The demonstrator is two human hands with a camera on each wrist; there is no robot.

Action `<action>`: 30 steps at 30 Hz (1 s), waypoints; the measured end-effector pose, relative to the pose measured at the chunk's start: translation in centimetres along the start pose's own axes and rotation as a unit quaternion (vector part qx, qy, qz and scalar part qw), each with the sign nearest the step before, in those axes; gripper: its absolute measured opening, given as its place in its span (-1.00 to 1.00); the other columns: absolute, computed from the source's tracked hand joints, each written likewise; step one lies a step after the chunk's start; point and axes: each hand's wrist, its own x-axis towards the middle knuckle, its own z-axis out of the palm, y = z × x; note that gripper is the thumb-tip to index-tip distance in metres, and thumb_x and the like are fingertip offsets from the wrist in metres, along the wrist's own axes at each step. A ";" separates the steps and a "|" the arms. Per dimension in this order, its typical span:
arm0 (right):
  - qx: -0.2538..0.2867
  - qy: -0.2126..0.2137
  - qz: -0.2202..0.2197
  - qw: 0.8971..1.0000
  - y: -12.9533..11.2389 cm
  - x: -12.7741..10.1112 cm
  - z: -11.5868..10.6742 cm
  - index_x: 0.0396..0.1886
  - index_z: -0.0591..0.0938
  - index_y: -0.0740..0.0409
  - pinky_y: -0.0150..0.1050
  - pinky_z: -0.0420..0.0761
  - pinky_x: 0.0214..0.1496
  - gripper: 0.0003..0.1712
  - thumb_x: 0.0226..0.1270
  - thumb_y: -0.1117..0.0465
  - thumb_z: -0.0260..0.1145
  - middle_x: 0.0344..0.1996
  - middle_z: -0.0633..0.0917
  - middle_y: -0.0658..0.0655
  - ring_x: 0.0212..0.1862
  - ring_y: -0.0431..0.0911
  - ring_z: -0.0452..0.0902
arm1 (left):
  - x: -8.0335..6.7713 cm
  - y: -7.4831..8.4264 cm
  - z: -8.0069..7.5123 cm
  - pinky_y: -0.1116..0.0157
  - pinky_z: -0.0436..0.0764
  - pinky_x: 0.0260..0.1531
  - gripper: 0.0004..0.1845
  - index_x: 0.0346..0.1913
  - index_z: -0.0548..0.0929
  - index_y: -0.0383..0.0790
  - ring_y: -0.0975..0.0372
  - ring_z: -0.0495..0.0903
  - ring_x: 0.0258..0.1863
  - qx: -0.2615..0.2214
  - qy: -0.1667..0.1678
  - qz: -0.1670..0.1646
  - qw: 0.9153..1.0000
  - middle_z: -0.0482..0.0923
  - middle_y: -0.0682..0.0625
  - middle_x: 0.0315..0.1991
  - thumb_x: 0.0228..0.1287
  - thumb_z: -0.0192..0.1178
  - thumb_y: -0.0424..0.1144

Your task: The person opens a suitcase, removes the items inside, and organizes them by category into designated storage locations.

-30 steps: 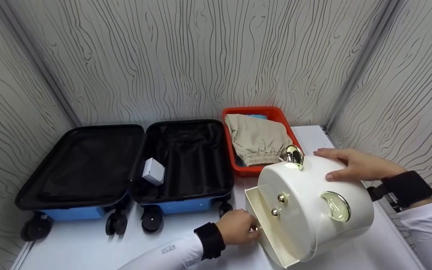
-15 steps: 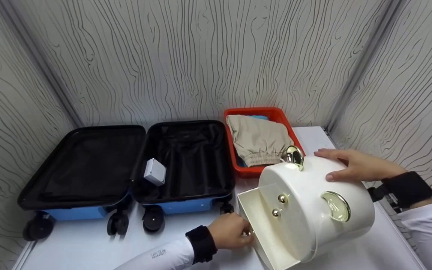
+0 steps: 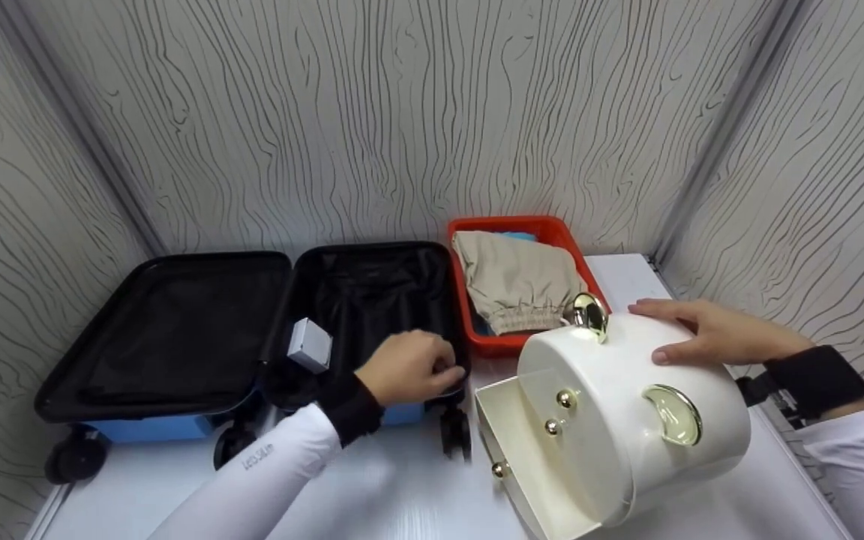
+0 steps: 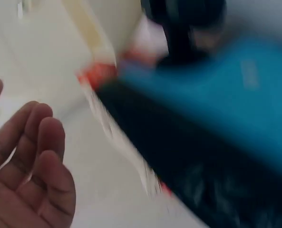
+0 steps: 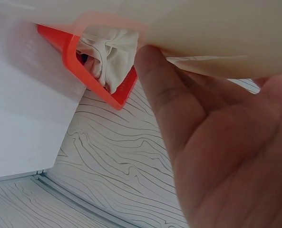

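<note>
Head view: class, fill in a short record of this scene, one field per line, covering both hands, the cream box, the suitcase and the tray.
left hand: over the suitcase's front edge, fingers curled, grip unclear
right hand: flat on top of the cream box
cream box: round, gold knobs, drawer pulled out
suitcase: blue, lying open, small grey box inside
red tray: holds beige cloth

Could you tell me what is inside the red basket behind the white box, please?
A folded beige garment fills the red basket; a strip of something blue shows behind it. Whatever lies under the garment is covered.
</note>
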 end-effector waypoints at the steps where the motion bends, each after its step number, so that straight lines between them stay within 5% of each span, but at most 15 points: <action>1: 0.000 0.000 0.001 1.000 0.0 0.0 0.0 0.52 0.56 0.22 -0.62 0.30 0.33 -0.22 0.36 0.13 0.59 0.50 0.54 0.42 0.50 0.47 0.41 | 0.3 -1.0 -0.7 0.14 0.72 -0.30 -0.76 -0.33 0.81 -0.09 0.22 0.71 -0.37 0.012 0.005 -0.007 1.000 0.76 0.07 -0.36 0.46 0.39 -0.03; 6: -0.001 0.004 0.004 1.000 -0.1 -0.1 0.0 0.52 0.57 0.17 -0.65 0.28 0.32 -0.22 0.36 0.10 0.60 0.50 0.55 0.38 0.50 0.41 0.41 | 1.1 -6.2 -2.5 -0.06 0.73 -0.24 -0.77 -0.36 0.72 -0.19 0.01 0.74 -0.31 0.082 -0.008 -0.055 0.995 0.74 -0.10 -0.32 0.41 0.42 -0.13; 13: 0.005 0.002 0.011 1.000 -0.1 -0.2 0.1 0.52 0.57 0.18 -0.64 0.26 0.34 -0.22 0.36 0.10 0.59 0.52 0.54 0.39 0.52 0.43 0.39 | 0.5 -12.4 -2.0 -0.20 0.76 -0.11 -0.79 -0.19 0.78 -0.36 -0.21 0.74 -0.11 0.166 -0.066 -0.146 0.973 0.73 -0.30 -0.14 0.21 0.50 -0.28; 23: 0.006 0.007 -0.007 1.000 -0.1 -0.2 0.1 0.50 0.57 0.25 -0.62 0.22 0.38 -0.22 0.34 0.13 0.60 0.50 0.53 0.44 0.51 0.51 0.39 | -1.1 -15.6 -0.7 -0.17 0.70 0.13 -0.47 0.18 0.74 -0.39 -0.24 0.62 0.19 0.212 -0.217 -0.264 0.915 0.65 -0.37 0.17 0.15 0.59 -0.28; 30: -0.007 0.005 0.002 1.000 -0.1 -0.2 0.0 0.51 0.58 0.20 -0.57 0.31 0.36 -0.22 0.35 0.10 0.60 0.50 0.56 0.38 0.50 0.46 0.42 | -1.9 -17.2 -0.9 -0.17 0.61 0.27 -0.38 0.22 0.73 -0.38 -0.22 0.58 0.27 0.201 -0.255 -0.285 0.902 0.66 -0.34 0.27 0.10 0.67 -0.23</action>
